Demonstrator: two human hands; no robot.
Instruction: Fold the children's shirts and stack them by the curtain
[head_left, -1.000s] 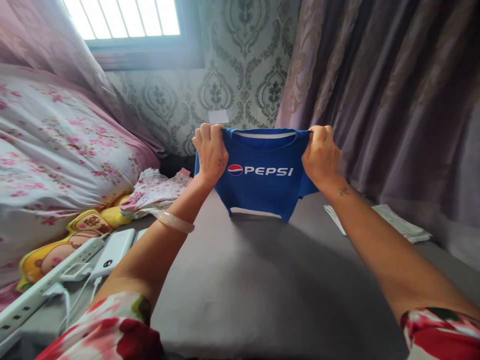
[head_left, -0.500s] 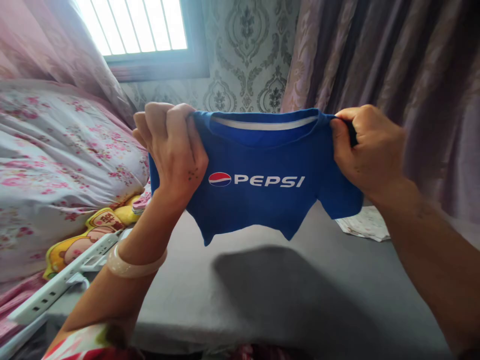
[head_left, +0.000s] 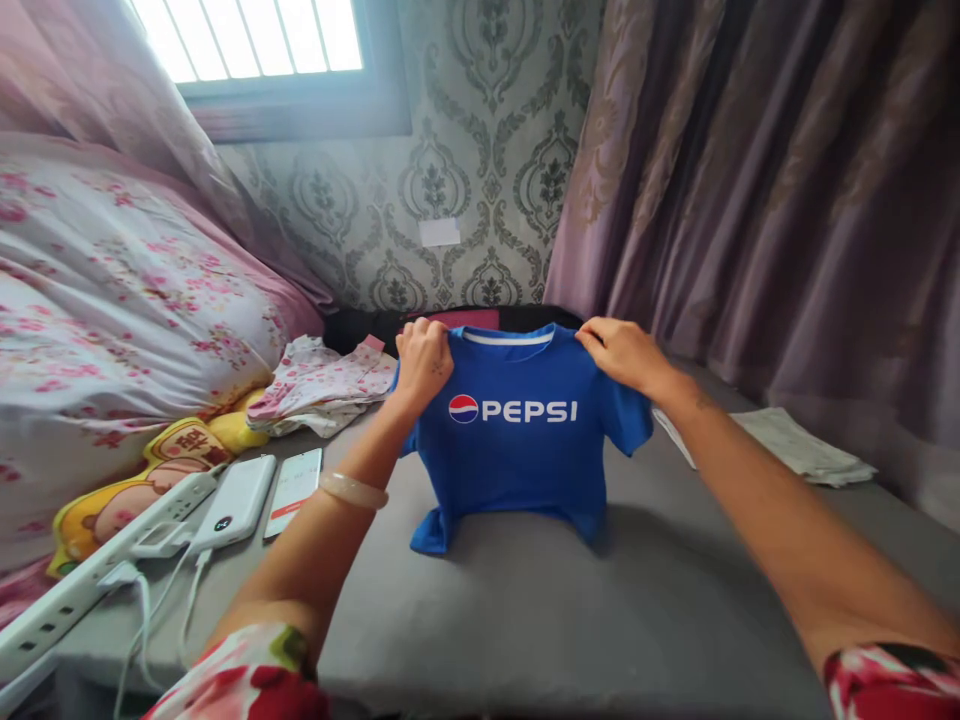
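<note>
A blue T-shirt (head_left: pixel 517 465) with a white PEPSI print hangs upright between my hands, its front towards me. My left hand (head_left: pixel 424 362) pinches the shoulder left of the neckline. At the other shoulder my right hand (head_left: pixel 624 352) grips the cloth between thumb and fingers. The shirt's lower hem reaches down to the grey bed surface (head_left: pixel 480 620), its bottom corners appearing to touch it. Both sleeves droop outward below my hands.
On the left lie a white power strip (head_left: pixel 97 570), a power bank (head_left: pixel 238 500), a phone (head_left: pixel 294 490) and cables. Folded floral clothes (head_left: pixel 322 385) sit behind them. Folded pale cloth (head_left: pixel 802 445) lies at right, near the purple curtain (head_left: pixel 750 220).
Both hands have moved forward and down, away from me, with the T-shirt. Its hem has dropped to the bed. The view shows more of the bed.
</note>
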